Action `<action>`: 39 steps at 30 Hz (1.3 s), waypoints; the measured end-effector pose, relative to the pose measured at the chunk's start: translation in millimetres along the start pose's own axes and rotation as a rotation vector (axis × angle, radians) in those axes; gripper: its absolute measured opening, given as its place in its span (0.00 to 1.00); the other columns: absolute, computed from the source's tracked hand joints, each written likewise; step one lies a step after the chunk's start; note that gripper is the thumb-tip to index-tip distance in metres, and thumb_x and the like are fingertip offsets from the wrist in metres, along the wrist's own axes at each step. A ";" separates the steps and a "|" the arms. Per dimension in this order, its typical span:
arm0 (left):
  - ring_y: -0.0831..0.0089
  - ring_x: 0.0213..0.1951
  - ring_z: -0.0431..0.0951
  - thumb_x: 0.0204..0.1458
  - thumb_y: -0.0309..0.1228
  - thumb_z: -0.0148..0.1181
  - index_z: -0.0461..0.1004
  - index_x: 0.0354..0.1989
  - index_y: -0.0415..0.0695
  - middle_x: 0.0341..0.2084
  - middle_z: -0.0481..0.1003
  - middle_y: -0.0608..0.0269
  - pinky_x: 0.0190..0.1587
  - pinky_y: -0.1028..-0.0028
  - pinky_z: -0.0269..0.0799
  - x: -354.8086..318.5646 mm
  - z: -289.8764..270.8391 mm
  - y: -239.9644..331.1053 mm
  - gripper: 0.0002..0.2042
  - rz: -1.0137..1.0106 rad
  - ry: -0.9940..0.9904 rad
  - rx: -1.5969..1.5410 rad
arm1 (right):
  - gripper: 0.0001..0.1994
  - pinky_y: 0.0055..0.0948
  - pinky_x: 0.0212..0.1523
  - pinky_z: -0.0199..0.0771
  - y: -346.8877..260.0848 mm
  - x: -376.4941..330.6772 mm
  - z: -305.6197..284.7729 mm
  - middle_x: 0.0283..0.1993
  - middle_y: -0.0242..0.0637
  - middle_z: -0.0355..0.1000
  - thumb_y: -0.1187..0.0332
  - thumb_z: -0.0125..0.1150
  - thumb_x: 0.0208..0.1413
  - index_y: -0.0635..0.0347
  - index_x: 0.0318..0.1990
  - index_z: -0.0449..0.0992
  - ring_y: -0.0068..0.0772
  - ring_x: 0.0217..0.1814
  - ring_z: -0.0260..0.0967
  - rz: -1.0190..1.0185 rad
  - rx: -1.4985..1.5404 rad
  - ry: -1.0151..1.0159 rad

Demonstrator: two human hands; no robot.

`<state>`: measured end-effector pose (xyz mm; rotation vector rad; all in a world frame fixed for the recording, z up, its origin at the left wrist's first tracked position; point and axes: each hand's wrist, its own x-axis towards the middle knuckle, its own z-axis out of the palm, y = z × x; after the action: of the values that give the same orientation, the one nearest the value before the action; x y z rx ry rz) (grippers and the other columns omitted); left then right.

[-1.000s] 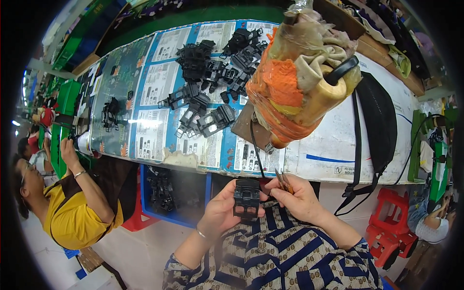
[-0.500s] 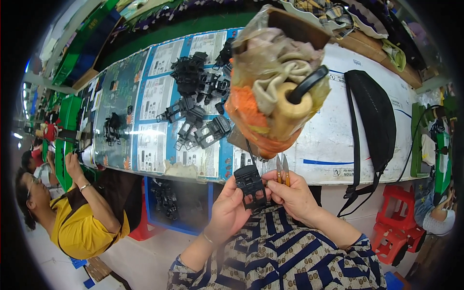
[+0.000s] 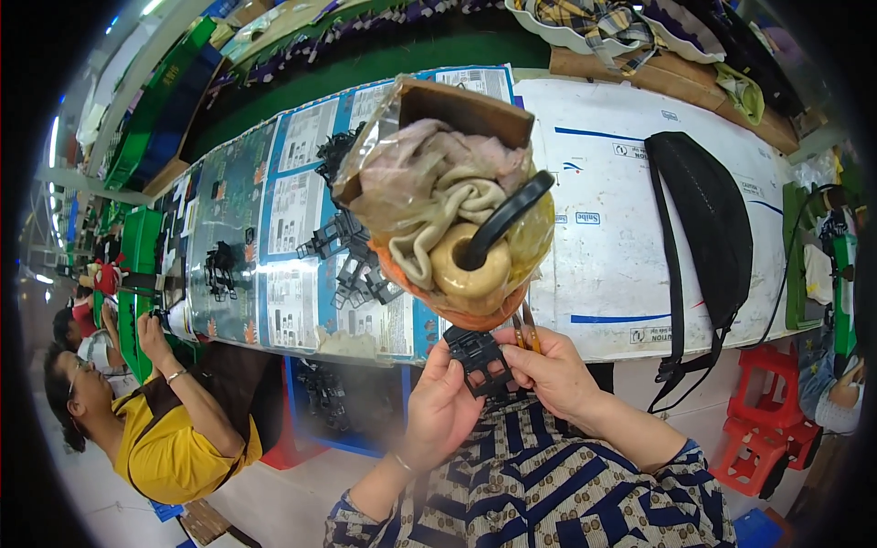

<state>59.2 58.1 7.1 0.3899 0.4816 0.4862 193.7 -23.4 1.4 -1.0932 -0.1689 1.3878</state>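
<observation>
Close to my body, below the table's near edge, I hold a black plastic frame part (image 3: 477,359) with square openings. My left hand (image 3: 441,406) is closed on its left side, thumb on top. My right hand (image 3: 559,373) is closed around small orange-handled snips (image 3: 527,336), their blades pointing away from me. Its thumb and fingertips also touch the part's right edge. A clear bag (image 3: 402,173) stuffed with pale cloth, an orange bundle and a wooden ring-shaped piece (image 3: 470,265) with a black loop rises just beyond my hands and hides some of the table.
Similar black parts (image 3: 352,265) lie piled on the table (image 3: 603,265), partly behind the bag. More sit in a blue bin (image 3: 338,397) below. A black waist bag (image 3: 702,219) lies at right. A person in yellow (image 3: 174,438) works at left; a red stool (image 3: 763,420) stands right.
The stuffed bag has shifted left and nearer in the picture, covering more of the piled parts. The held part has turned slightly, and the snips tilt differently.
</observation>
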 end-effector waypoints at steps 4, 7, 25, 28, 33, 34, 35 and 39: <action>0.65 0.45 0.70 0.57 0.30 0.44 0.55 0.55 0.42 0.46 0.67 0.56 0.53 0.61 0.63 0.7 3.6 -1.4 0.17 -0.018 0.022 0.003 | 0.11 0.15 0.24 0.56 -5.0 -1.2 -0.4 0.25 0.27 0.64 0.74 0.52 0.54 0.68 0.44 0.69 0.15 0.22 0.55 0.006 -0.013 0.016; 0.65 0.45 0.70 0.57 0.30 0.44 0.55 0.55 0.42 0.46 0.67 0.56 0.53 0.60 0.62 0.4 5.5 -1.3 0.17 -0.018 0.005 -0.008 | 0.11 0.16 0.25 0.58 -5.6 -1.8 -1.5 0.26 0.28 0.65 0.75 0.52 0.54 0.69 0.45 0.69 0.16 0.23 0.55 0.017 -0.022 0.019; 0.64 0.46 0.70 0.58 0.29 0.43 0.55 0.54 0.42 0.46 0.68 0.55 0.52 0.61 0.63 7.7 9.6 0.2 0.16 0.015 0.010 0.021 | 0.11 0.13 0.23 0.55 -12.8 7.1 0.0 0.25 0.29 0.66 0.73 0.52 0.54 0.69 0.44 0.69 0.13 0.22 0.56 -0.039 -0.042 -0.001; 0.64 0.46 0.70 0.57 0.29 0.43 0.55 0.53 0.43 0.45 0.68 0.55 0.52 0.60 0.63 8.8 8.6 -0.1 0.16 0.022 0.022 0.019 | 0.11 0.13 0.23 0.56 -13.3 8.5 0.6 0.24 0.28 0.65 0.73 0.52 0.54 0.69 0.44 0.69 0.13 0.22 0.56 -0.039 -0.050 0.000; 0.63 0.45 0.70 0.57 0.29 0.44 0.56 0.53 0.43 0.45 0.68 0.55 0.52 0.60 0.63 9.3 5.1 -0.6 0.16 0.025 0.015 0.011 | 0.11 0.14 0.23 0.56 -9.6 10.4 -2.4 0.23 0.27 0.63 0.73 0.52 0.54 0.70 0.44 0.69 0.13 0.22 0.56 -0.035 -0.068 -0.003; 0.64 0.45 0.70 0.57 0.29 0.45 0.56 0.53 0.43 0.45 0.68 0.55 0.52 0.60 0.63 9.0 4.5 -0.5 0.16 0.024 0.016 0.006 | 0.11 0.14 0.23 0.56 -9.7 10.2 -2.1 0.23 0.27 0.63 0.72 0.52 0.54 0.70 0.43 0.69 0.13 0.22 0.56 -0.036 -0.065 -0.007; 0.64 0.45 0.70 0.57 0.29 0.45 0.56 0.53 0.43 0.45 0.68 0.55 0.52 0.60 0.63 8.7 3.9 -0.4 0.16 0.023 0.016 0.001 | 0.11 0.14 0.24 0.56 -10.0 10.0 -1.7 0.23 0.27 0.63 0.72 0.52 0.54 0.70 0.43 0.69 0.13 0.22 0.56 -0.038 -0.063 -0.011; 0.64 0.46 0.70 0.57 0.29 0.45 0.56 0.53 0.43 0.45 0.68 0.55 0.52 0.60 0.63 8.6 2.0 -0.2 0.16 0.025 0.013 0.003 | 0.11 0.14 0.24 0.56 -13.0 8.9 0.9 0.22 0.26 0.63 0.72 0.52 0.54 0.70 0.43 0.69 0.13 0.22 0.56 -0.028 -0.068 -0.014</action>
<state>67.0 62.0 5.7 0.3964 0.4908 0.5130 204.3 -13.0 6.5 -1.1339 -0.2423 1.3728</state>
